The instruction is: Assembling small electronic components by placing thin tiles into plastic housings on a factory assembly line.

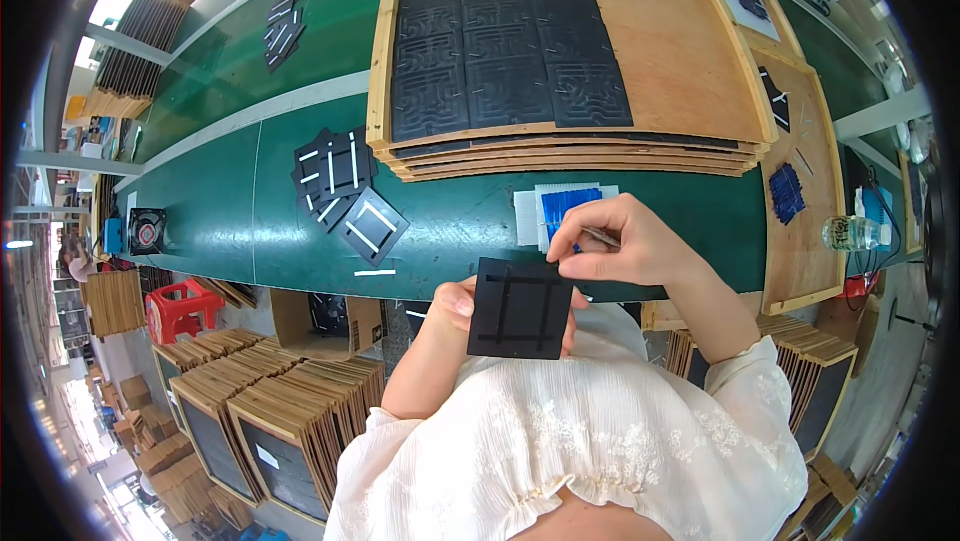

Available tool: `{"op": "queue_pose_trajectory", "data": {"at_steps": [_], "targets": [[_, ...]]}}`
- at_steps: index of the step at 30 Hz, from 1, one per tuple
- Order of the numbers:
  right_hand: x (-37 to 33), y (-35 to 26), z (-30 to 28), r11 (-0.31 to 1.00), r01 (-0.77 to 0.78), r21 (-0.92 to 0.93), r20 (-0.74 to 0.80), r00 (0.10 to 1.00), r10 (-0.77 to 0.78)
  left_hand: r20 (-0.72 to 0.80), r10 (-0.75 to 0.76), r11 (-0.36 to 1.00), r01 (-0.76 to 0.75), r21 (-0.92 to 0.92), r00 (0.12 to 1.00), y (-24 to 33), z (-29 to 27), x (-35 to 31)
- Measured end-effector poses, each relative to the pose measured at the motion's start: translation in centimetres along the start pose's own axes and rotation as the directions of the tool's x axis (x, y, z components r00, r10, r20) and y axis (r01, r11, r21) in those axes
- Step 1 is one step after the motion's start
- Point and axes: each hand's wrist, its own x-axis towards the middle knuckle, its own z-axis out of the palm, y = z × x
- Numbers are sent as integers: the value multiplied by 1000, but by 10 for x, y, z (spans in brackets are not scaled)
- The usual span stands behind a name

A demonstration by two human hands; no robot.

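A square black plate [521,313] with darker bars crossing its face is held up in front of my chest. My left hand [457,303] grips it by the left edge, with fingers behind it showing at the right side. At its top right corner, my right hand [632,243] is closed in a pinch. A slender grey metal tool [601,236] lies in that hand; its tip is too small to make out. Just beyond the right hand, blue strips [568,203] rest on white sheets [526,218].
Several black plates with white strips [345,161] lie left on the green table [215,206], near a loose white strip [375,273]. Stacked wooden trays [690,153] hold black patterned sheets. At right stand a wooden board [800,281] and a clear bottle [850,234]. A small fan [147,231] sits far left.
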Motion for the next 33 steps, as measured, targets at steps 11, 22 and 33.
{"op": "queue_pose_trajectory", "data": {"at_steps": [11,22,33], "targets": [[1,0,7,996,-79,-46,-28,997,78,-57,-68,993,73,93,996,5,4,4],[-15,49,-10,853,33,-520,-313,923,-226,-201,402,841,-274,466,893,22,13,-27],[-13,69,-3,543,0,-839,-218,916,-336,-325,703,571,-230,788,633,20,15,-9]]}}
